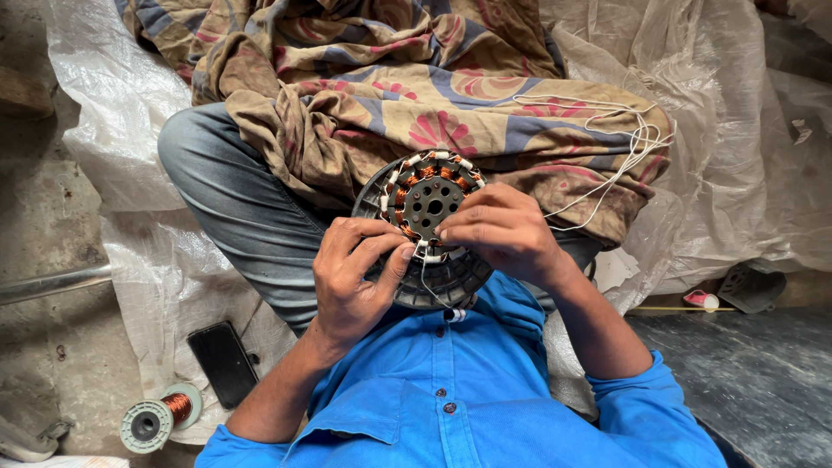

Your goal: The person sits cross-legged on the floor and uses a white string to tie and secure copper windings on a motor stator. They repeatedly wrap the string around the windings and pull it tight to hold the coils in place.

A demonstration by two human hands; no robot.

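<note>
A round grey motor stator [429,201] with copper windings and white insulating sleeves rests upright on my lap, against a patterned cloth. My left hand [355,277] grips its lower left rim, thumb pressed near the windings. My right hand [503,230] pinches at the windings on the lower right side of the core, fingers closed on a sleeve or wire there. Thin white wire or thread [620,143] loops away over the cloth to the right.
A spool of copper wire [160,416] and a dark phone [223,364] lie on the plastic sheet [130,113] at lower left. A metal bar [52,283] runs along the left. A dark sandal [750,288] and a small pink-and-white object [700,300] sit at right.
</note>
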